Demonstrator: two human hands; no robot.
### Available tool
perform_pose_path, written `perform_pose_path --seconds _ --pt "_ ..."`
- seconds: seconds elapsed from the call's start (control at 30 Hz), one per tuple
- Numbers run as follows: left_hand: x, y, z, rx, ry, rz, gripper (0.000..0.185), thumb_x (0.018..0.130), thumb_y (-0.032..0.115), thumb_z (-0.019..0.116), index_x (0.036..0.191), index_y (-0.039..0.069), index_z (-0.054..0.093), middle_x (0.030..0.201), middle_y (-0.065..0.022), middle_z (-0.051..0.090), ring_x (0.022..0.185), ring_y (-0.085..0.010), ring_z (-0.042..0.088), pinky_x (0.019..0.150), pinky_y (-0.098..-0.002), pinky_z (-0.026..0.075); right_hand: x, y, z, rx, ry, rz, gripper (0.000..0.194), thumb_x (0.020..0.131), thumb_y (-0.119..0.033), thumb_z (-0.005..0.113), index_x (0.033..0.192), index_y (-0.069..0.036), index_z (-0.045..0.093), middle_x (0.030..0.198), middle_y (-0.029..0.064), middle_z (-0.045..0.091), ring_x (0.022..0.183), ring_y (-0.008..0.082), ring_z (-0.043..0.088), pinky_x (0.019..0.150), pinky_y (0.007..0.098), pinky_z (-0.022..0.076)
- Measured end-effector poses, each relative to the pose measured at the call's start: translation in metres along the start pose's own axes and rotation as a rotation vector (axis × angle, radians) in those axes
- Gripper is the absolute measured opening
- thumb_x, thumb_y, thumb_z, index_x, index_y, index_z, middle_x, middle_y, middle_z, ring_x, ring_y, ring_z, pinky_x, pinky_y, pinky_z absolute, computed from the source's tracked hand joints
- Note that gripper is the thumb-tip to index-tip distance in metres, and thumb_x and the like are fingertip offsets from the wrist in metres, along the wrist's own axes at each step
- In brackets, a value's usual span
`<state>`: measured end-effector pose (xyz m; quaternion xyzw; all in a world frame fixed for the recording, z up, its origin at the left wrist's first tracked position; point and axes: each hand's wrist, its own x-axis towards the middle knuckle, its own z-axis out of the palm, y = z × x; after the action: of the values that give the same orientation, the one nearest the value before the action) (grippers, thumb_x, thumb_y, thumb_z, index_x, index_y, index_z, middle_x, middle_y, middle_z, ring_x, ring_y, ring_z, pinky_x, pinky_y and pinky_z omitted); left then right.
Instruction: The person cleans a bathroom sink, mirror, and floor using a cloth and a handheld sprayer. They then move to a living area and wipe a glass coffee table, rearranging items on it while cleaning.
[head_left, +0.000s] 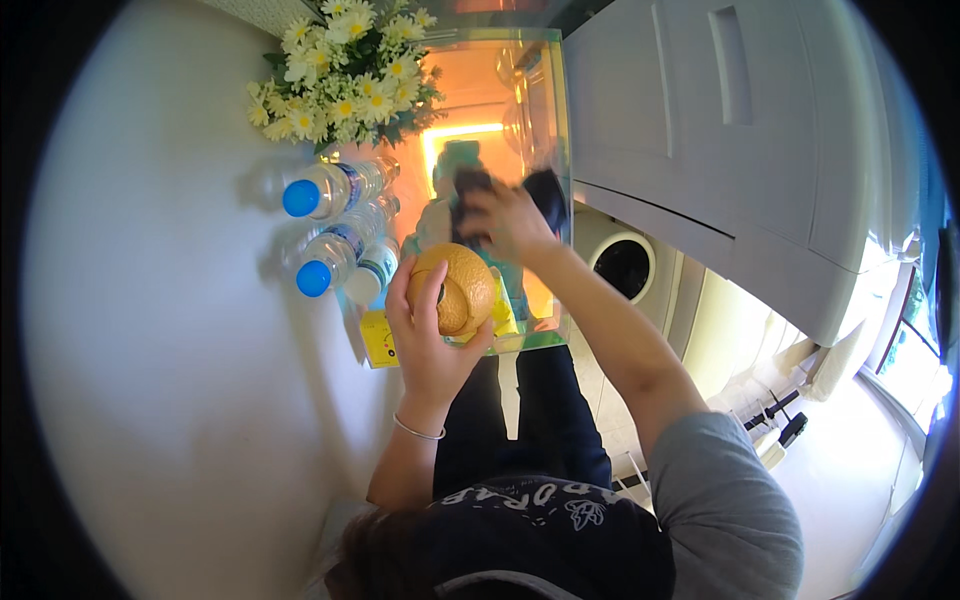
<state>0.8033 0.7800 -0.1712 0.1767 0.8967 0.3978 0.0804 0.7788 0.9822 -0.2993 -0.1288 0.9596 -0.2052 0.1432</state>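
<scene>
My left hand (435, 341) grips a round orange object (469, 289) with dimpled skin like a mandarin's and a dark spot near my fingers. My thumb and fingers wrap its near side. Farther out, my right hand (510, 217) is blurred over a dark object (471, 195); whether the fingers close on it is unclear. Just right of that hand is another black object (547, 196). Beneath the orange object, a yellow item (504, 304) is partly covered. Both hands are above a glossy, clear-edged table (517, 343) with orange reflections.
Two clear plastic bottles with blue caps (315, 277) lie or stand along the left wall, beside a white-capped bottle (365, 283). A yellow printed box (381, 339) is at the near left corner. White daisies (349, 82) fill the far left. Right are a pale cabinet (712, 135) and a round-doored appliance (624, 266).
</scene>
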Motion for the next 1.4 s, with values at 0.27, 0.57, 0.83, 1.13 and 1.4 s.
perform_pose_path --seconds 0.27,0.57,0.83,1.13,1.4 --pt "0.037 -0.013 0.020 -0.019 0.051 0.020 0.083 0.069 0.013 0.087 0.144 0.013 0.051 0.148 -0.0210 0.041 0.134 -0.0411 0.047 0.111 -0.0478 0.044 0.083 0.052 -0.034 -0.359 0.606 0.523 0.032 0.083 -0.016 0.069 0.113 -0.008 0.072 0.134 0.0145 0.057 0.119 0.0396 0.053 0.097 0.0473 0.0468" --pt "0.119 -0.027 0.074 0.082 0.175 0.090 0.083 0.068 0.014 0.085 0.145 0.016 0.051 0.146 -0.0206 0.043 0.132 -0.0432 0.045 0.110 -0.0506 0.043 0.086 0.067 0.001 -0.282 0.588 0.612 0.024 0.087 -0.012 0.063 0.108 -0.001 0.065 0.112 0.0179 0.058 0.093 0.0377 0.060 0.076 0.0447 0.0537" --pt "0.223 -0.031 0.158 0.250 0.068 0.099 0.092 0.063 0.015 0.088 0.147 0.025 0.049 0.147 -0.0196 0.045 0.127 -0.0448 0.048 0.102 -0.0535 0.047 -0.065 -0.013 -0.003 0.111 -0.057 0.535 0.042 0.075 -0.013 0.078 0.114 -0.014 0.063 0.124 0.0152 0.053 0.106 0.0368 0.066 0.082 0.0462 0.0606" --pt "0.214 -0.051 0.176 -0.160 0.239 -0.027 0.087 0.074 0.019 0.090 0.149 0.021 0.045 0.145 -0.0195 0.045 0.126 -0.0382 0.053 0.098 -0.0470 0.051 -0.124 -0.014 -0.062 0.419 -0.235 0.411 0.029 0.071 -0.017 0.077 0.098 -0.015 0.066 0.104 0.0075 0.062 0.082 0.0320 0.070 0.070 0.0431 0.0578" --pt "0.221 -0.086 0.114 -1.100 0.766 -0.733 0.029 0.100 0.018 0.060 0.126 0.007 0.055 0.110 -0.0047 0.059 0.093 -0.0206 0.059 0.072 -0.0310 0.055 -0.141 -0.001 -0.077 0.484 -0.286 0.442 0.029 0.072 -0.017 0.075 0.099 -0.015 0.068 0.110 0.0100 0.063 0.083 0.0345 0.070 0.074 0.0443 0.0581"
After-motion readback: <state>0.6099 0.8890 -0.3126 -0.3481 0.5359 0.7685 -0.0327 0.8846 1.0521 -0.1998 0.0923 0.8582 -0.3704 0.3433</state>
